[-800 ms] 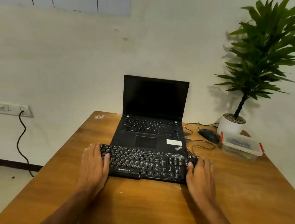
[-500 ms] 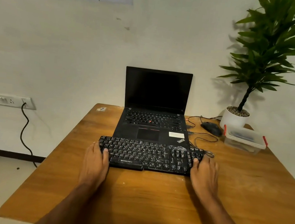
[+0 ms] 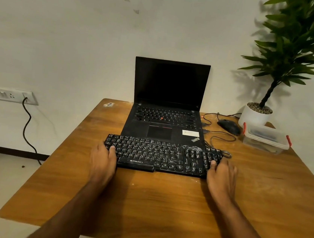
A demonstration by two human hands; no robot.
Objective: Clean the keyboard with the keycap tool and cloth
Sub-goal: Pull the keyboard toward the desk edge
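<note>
The dusty black plastic keyboard point(image 3: 162, 156) has slid nearer along the scuffed wooden tabletop point(image 3: 171, 204) by a pale plaster wall; left hand point(image 3: 103, 159) and right hand point(image 3: 221, 175) clamp its ends.

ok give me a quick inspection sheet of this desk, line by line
Surface: wooden table, pale specks and scuffs, bare in front.
Job's things: black keyboard, marked with white smears, its far edge at the open laptop; keycap tool and cloth nothing seen.
Clutter: mouse, lidded clear box with red clips, potted plant.
Grippers: left hand and right hand grip the keyboard's two ends, thumbs on the keys.
Cables: thin wires loop right of the laptop; a black cord hangs from the wall socket.
Surroundings: plain pale wall.
</note>
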